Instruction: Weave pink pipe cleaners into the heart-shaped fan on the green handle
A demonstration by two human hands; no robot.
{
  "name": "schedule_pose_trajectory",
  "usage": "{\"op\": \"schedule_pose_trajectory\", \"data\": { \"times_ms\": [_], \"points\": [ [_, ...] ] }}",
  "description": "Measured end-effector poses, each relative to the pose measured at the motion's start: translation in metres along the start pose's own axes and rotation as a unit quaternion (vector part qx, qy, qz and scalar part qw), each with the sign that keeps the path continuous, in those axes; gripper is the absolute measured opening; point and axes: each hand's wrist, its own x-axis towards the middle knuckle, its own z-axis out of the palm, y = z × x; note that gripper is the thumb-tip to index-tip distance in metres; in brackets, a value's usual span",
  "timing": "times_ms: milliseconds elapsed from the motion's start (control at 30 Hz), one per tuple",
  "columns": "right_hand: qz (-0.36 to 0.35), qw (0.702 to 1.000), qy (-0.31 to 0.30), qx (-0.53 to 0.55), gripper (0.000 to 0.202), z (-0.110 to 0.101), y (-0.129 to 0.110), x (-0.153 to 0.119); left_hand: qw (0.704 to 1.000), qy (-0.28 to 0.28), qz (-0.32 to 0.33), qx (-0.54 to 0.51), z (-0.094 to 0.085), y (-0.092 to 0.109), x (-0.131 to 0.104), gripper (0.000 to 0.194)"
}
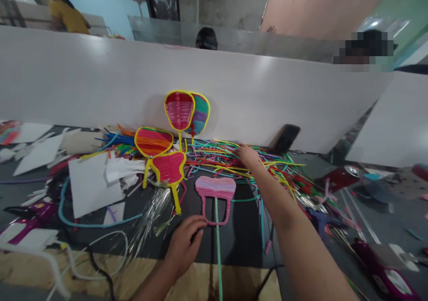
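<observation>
My left hand (186,239) is at the lower left corner of a pink and lilac pipe-cleaner piece (216,187). Its fingertips touch the looped pink frame, while the thumb stays apart. A mint green pipe cleaner (218,247) runs from that piece down toward me. Stretched forward, my right hand (248,156) reaches into a heap of loose coloured pipe cleaners (220,158); its fingertips are hidden there. Left of the pink piece lie a pink yellow-edged fan (169,167) and an orange-red one (154,142). Two more fans, one pink (179,110) and one striped (201,113), lean on the white partition.
A phone (286,138) leans against the partition (234,91). Right are a red can (343,177) and a purple glue gun (381,270). White sheets (95,185), silver tinsel strands (147,220) and a white cable (75,270) lie left. People are beyond the partition.
</observation>
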Motion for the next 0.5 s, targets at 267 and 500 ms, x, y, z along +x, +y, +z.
{"op": "schedule_pose_trajectory", "data": {
  "times_ms": [267,500],
  "points": [
    [0.077,0.972,0.137,0.175,0.029,-0.037,0.023,-0.001,0.999,0.005,-0.007,-0.044,0.001,0.000,0.002,0.022],
    [0.020,0.891,0.250,0.379,0.039,-0.111,0.050,-0.029,0.999,0.004,0.005,-0.052,0.000,0.001,0.002,0.023]
  ]
}}
